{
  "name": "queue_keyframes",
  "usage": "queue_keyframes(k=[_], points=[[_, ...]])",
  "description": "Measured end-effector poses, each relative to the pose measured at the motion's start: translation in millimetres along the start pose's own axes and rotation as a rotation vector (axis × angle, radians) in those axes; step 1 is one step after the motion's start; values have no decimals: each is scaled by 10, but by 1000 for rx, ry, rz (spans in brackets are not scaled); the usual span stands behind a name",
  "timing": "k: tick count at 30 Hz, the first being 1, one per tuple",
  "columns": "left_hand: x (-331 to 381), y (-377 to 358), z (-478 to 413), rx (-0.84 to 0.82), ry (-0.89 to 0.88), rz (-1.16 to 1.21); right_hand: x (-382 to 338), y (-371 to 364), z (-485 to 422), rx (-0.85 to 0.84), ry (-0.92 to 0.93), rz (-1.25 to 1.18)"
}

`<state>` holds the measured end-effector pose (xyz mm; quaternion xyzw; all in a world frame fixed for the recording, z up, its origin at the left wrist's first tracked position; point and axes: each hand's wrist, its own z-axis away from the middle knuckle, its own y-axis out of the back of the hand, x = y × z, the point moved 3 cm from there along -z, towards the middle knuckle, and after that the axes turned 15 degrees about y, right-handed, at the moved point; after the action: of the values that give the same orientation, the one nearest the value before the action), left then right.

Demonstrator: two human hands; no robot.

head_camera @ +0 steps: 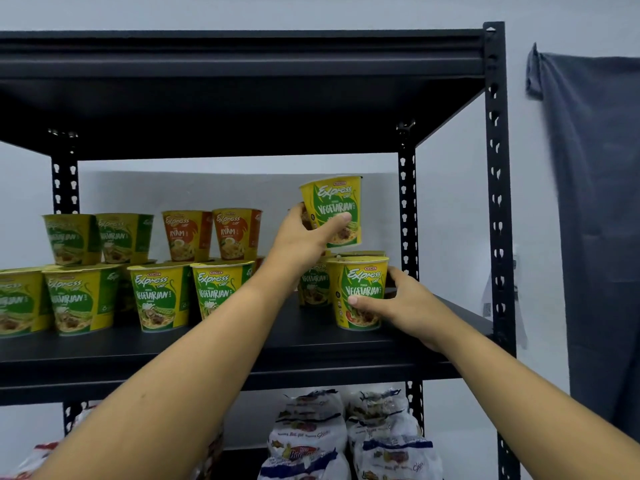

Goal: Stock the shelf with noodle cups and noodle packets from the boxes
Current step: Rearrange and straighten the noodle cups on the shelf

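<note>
- The left hand (304, 239) grips a green-and-yellow noodle cup (334, 209), thumb across its front, holding it upright in the air above the cups at the right end of the shelf (311, 344).
- The right hand (407, 306) clasps the front cup (362, 292), which stands on the shelf board.
- More cups (159, 296) are stacked in two tiers to the left.
- Noodle packets (311, 431) lie on the level below.

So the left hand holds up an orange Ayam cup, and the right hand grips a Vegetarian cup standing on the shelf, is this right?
Not quite. The head view shows the left hand holding up a yellow-green Vegetarian cup, not an orange Ayam one. The right hand does grip a second Vegetarian cup standing on the shelf.
</note>
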<state>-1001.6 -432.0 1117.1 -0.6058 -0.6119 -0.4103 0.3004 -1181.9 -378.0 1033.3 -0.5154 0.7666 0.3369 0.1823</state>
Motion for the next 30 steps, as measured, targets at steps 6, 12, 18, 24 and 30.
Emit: queue_keyframes(k=[6, 12, 18, 24, 30], points=[[-124, 337, 118, 109, 36, 0, 28, 25, -7, 4, -31, -82], [-440, 530, 276, 96, 174, -58, 77, 42, -24, 76, -40, -85], [-739, 504, 320, -12, 310, -155, 131, 62, -44, 148, -65, -73], [-782, 520, 313, -108, 357, -260, 129, 65, -36, 149, -66, -47], [-530, 674, 306, 3, 241, -275, 115, 63, -29, 162, -63, -39]])
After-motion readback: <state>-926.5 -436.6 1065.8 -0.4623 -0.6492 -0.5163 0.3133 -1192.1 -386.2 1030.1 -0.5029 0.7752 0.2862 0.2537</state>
